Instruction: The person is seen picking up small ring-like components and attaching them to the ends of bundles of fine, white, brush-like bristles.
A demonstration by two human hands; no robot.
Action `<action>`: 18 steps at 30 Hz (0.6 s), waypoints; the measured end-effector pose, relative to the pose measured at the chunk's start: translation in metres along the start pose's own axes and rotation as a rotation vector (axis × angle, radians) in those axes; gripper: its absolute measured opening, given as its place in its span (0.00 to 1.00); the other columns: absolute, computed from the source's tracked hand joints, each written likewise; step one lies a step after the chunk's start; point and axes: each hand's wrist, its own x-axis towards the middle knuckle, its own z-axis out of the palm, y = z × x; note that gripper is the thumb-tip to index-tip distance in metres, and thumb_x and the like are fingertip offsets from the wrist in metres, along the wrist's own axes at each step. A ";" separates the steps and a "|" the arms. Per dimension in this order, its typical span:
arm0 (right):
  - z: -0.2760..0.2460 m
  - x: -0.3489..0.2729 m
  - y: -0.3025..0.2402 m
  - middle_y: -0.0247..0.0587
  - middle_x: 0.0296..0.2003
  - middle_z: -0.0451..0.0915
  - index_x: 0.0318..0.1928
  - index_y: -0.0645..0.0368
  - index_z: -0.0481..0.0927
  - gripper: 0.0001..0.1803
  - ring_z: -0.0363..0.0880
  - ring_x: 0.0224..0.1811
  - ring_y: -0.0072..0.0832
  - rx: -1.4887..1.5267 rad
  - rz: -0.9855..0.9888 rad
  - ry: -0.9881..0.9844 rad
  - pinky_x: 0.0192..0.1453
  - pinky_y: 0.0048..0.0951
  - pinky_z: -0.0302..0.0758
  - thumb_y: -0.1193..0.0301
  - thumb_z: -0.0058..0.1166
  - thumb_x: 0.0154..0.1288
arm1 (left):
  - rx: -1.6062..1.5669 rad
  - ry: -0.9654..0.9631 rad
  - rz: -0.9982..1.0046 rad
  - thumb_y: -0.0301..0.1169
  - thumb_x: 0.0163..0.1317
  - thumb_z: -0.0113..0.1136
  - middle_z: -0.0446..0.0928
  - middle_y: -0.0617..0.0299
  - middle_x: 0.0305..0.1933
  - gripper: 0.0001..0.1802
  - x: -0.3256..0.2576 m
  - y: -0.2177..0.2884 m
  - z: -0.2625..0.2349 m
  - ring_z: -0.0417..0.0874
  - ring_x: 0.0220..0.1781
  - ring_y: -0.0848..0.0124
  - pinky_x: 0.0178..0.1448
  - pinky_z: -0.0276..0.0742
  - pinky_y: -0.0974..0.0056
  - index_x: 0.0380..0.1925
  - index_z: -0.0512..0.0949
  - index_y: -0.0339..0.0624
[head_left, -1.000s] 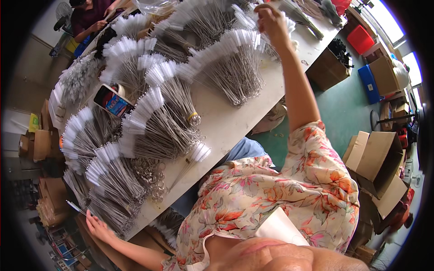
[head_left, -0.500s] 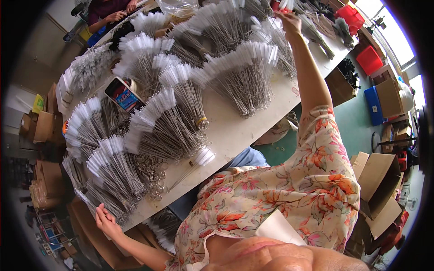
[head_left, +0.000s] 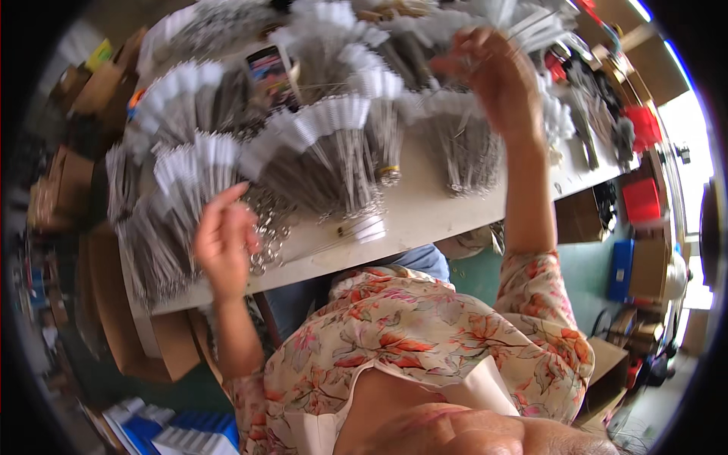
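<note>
My left hand is raised over the table's near edge, fingers loosely apart, and nothing shows in it. Beside its fingertips lies a heap of metal rings. Further right, my right hand hangs over the bundles with its fingers bent. Motion smears it, and I cannot tell whether it holds anything. Bundles of thin wire brushes with white bristle heads fan out across the table, among them a middle bundle and a left bundle. A few loose brushes lie near the front edge.
A phone lies among the bundles on the white table. An open cardboard box stands below the table's left end. Red bins, a blue box and more cartons stand at the right.
My right hand has drawn back from the far right side of the table. My left hand has left the bundle at the left corner and moved beside the rings. The view has turned.
</note>
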 end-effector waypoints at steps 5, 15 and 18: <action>0.149 -0.061 0.047 0.44 0.47 0.71 0.43 0.66 0.71 0.16 0.69 0.52 0.32 -0.030 0.156 -0.252 0.58 0.33 0.67 0.64 0.39 0.67 | 0.170 -0.257 0.296 0.17 0.56 0.53 0.72 0.59 0.31 0.18 -0.011 0.000 0.043 0.75 0.22 0.76 0.24 0.71 0.73 0.49 0.71 0.38; 0.150 -0.097 0.093 0.41 0.41 0.76 0.43 0.60 0.79 0.17 0.71 0.47 0.26 -0.137 0.380 -0.106 0.52 0.25 0.67 0.61 0.47 0.66 | 0.286 0.021 0.646 0.18 0.56 0.54 0.69 0.51 0.38 0.10 -0.020 -0.012 0.024 0.80 0.28 0.68 0.33 0.82 0.69 0.38 0.67 0.30; 0.175 -0.107 0.106 0.38 0.37 0.78 0.41 0.57 0.75 0.10 0.76 0.35 0.23 0.737 0.608 0.164 0.36 0.22 0.76 0.67 0.43 0.68 | 0.077 -0.178 0.564 0.16 0.47 0.62 0.70 0.51 0.43 0.12 -0.033 -0.050 0.034 0.79 0.34 0.64 0.35 0.80 0.68 0.34 0.75 0.34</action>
